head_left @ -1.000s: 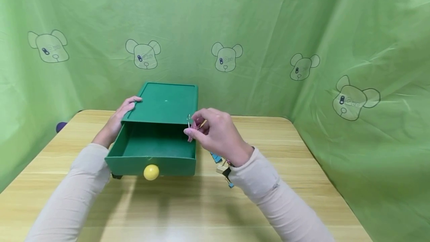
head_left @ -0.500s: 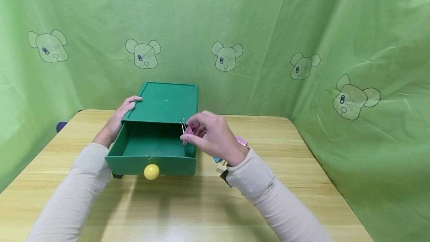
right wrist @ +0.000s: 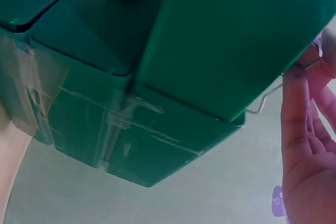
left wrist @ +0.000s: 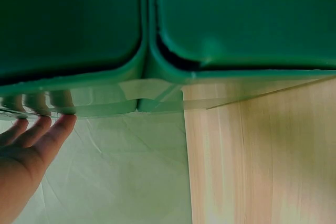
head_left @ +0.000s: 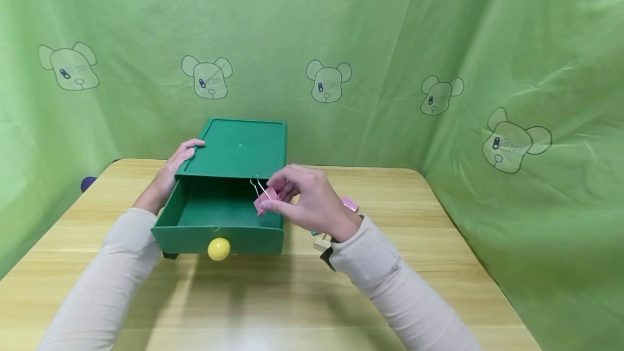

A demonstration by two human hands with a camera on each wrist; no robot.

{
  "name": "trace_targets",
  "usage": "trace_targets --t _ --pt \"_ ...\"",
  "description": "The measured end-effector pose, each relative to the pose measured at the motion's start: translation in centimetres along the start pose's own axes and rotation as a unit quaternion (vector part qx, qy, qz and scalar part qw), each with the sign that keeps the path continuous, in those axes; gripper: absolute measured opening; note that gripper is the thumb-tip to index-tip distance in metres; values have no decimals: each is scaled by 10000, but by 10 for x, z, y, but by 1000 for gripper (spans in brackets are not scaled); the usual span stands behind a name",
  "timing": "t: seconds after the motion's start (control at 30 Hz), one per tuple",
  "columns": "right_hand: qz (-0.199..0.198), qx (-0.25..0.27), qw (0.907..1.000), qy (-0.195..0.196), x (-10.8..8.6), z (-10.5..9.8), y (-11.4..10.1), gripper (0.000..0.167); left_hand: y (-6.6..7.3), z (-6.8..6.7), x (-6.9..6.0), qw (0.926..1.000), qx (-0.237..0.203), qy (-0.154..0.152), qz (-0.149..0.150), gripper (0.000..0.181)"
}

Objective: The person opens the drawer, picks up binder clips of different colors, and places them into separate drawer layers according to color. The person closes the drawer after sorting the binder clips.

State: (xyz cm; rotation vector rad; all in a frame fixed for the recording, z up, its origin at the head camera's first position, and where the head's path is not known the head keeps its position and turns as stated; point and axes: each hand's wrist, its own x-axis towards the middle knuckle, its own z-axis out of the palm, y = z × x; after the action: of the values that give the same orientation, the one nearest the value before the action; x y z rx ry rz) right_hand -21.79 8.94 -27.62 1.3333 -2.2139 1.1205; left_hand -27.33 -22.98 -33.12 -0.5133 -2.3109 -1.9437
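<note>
A pink metal binder clip with silver wire handles [head_left: 265, 201] is pinched between thumb and fingers of the right hand [head_left: 308, 199] and held above the right part of a pulled-out green plastic drawer [head_left: 258, 240] with a round yellow knob [head_left: 219, 249]. The green plastic casing [head_left: 239, 148] is touched along its left side by extended fingers of the left hand [head_left: 173, 169]; nothing is grasped there. A beige clip [head_left: 322, 242] and a black clip [head_left: 327, 259], partly hidden by the right arm, are seen on the pale wooden desk [head_left: 390, 297]. The pink clip could be snagged if its wires are carried against the casing's front edge, or dropped outside if released beyond the drawer's right wall. The casing might be shifted by a knock, since only light support appears to be given; loose clips could be swept aside by the right cuff [head_left: 363, 253].
</note>
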Motion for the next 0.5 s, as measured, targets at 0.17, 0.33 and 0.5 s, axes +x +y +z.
trace_targets --t 0.17,0.33,0.5 --pt "162 -135 9995 -246 -1 1 2 23 0 0 -1 10000 25 7 -58 36" --pt "171 -204 9988 -416 0 4 4 18 0 0 -1 10000 48 14 -70 37" --pt "138 -305 9969 -718 4 5 0 11 0 0 -1 10000 55 17 -48 37"
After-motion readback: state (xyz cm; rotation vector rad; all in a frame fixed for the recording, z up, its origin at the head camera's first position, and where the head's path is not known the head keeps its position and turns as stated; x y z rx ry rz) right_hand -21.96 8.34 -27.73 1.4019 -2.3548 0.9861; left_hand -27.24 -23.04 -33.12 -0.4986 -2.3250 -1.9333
